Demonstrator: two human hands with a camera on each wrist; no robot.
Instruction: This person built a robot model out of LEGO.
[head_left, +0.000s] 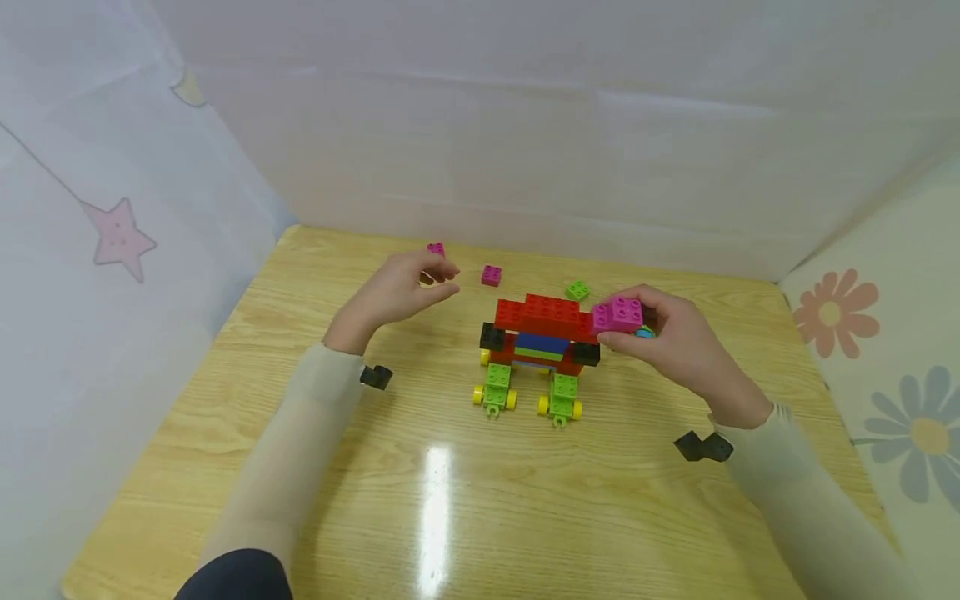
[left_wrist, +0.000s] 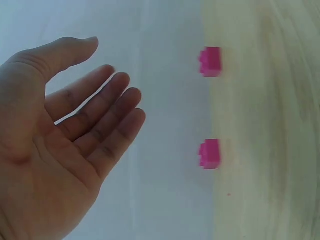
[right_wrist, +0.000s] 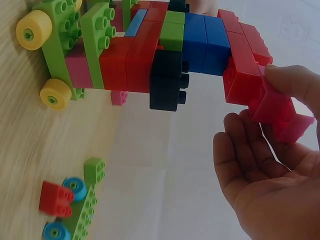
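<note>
A toy of building bricks stands on wheels mid-table, with red bricks (head_left: 551, 315) across its top, black, blue and green bricks below, and green wheeled bases (head_left: 498, 385) with yellow wheels. At its upper right end, my right hand (head_left: 675, 346) pinches magenta bricks (head_left: 624, 312) between thumb and fingers. The right wrist view shows these magenta bricks (right_wrist: 275, 102) against the red end of the toy; whether they are pressed fully home I cannot tell. My left hand (head_left: 397, 292) is held in the air left of the toy, fingers loosely bent and palm bare.
Two loose magenta bricks (head_left: 491, 275) lie near the table's back edge, one partly behind my left hand. A small green brick (head_left: 577, 290) sits behind the toy. In the right wrist view, a green base (right_wrist: 84, 215) with blue wheels has a red brick (right_wrist: 54, 199) beside or on it.
</note>
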